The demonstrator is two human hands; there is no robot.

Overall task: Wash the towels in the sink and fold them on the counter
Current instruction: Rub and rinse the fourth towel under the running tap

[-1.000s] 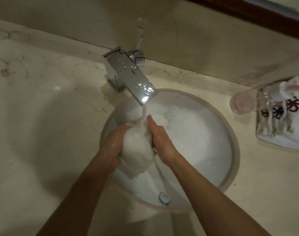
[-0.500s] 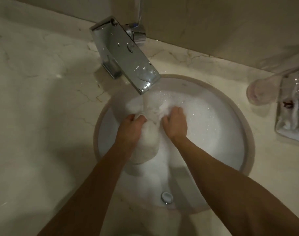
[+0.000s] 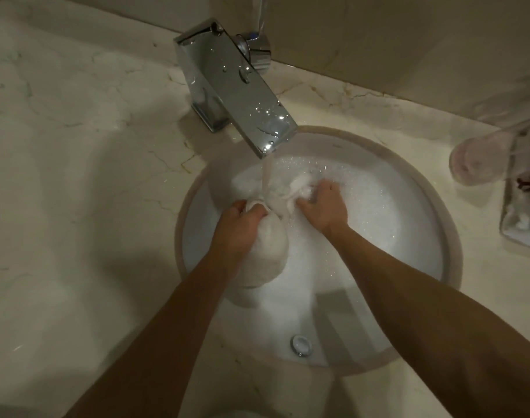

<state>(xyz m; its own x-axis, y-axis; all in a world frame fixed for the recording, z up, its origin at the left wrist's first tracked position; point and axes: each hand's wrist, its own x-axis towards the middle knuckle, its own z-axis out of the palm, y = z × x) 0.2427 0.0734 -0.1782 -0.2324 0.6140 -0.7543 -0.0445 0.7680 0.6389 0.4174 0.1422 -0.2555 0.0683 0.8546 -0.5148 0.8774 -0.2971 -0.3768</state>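
A wet white towel point(image 3: 271, 248) is bunched in the round white sink point(image 3: 450, 245), which holds foamy water. My left hand point(image 3: 236, 227) grips the towel's thick lower part. My right hand point(image 3: 325, 206) clutches its upper end, a little to the right. Water runs from the chrome faucet point(image 3: 236, 82) straight onto the towel between both hands. The towel's bottom hangs below my left hand over the basin.
A marble counter point(image 3: 76, 176) surrounds the sink. At the right edge a clear glass point(image 3: 481, 158) lies on its side, beside a tray point(image 3: 517, 233) with small white items. The drain point(image 3: 301, 345) sits near the sink's front.
My hands have parted: the right one slid up and right along the towel, stretching it under the stream. The view has moved closer to the sink.
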